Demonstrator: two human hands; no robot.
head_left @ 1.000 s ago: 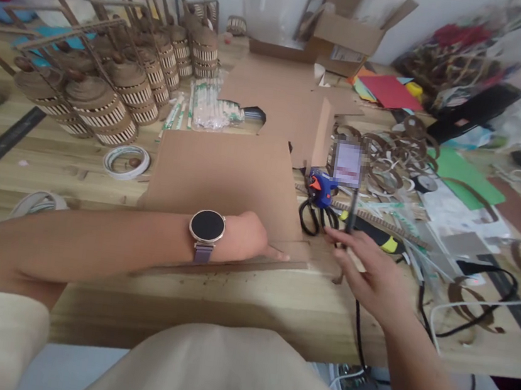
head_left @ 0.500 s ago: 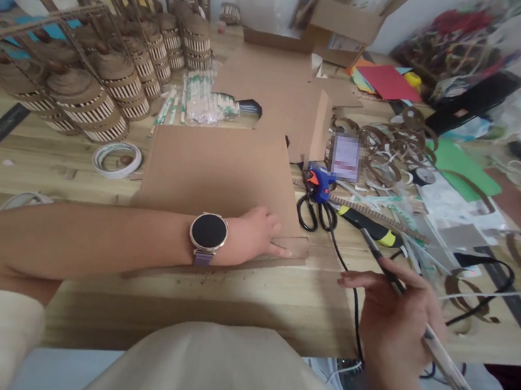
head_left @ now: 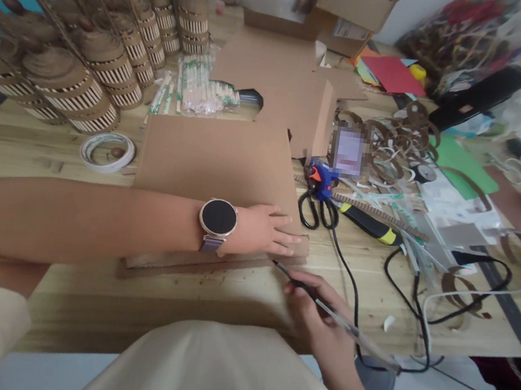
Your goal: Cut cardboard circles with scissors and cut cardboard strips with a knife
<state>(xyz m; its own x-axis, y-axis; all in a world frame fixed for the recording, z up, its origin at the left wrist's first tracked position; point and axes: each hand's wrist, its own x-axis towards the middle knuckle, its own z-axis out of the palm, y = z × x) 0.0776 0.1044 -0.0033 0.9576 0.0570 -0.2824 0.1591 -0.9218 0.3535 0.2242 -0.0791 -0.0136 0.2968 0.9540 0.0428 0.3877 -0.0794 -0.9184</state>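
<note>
While the left hand (head_left: 268,231) lies flat, fingers together, on the cardboard sheet (head_left: 214,161), the right hand (head_left: 318,319) pinches a pen (head_left: 322,307) whose tip points up-left at the sheet's near corner.

Matt brown cardboard sheet (head_left: 217,158) is laid on a pale, grained wooden table (head_left: 239,293). A clear plastic pen (head_left: 335,318) is seen. The watch (head_left: 218,218) is faced in glossy black glass, rimmed in shiny metal.
</note>
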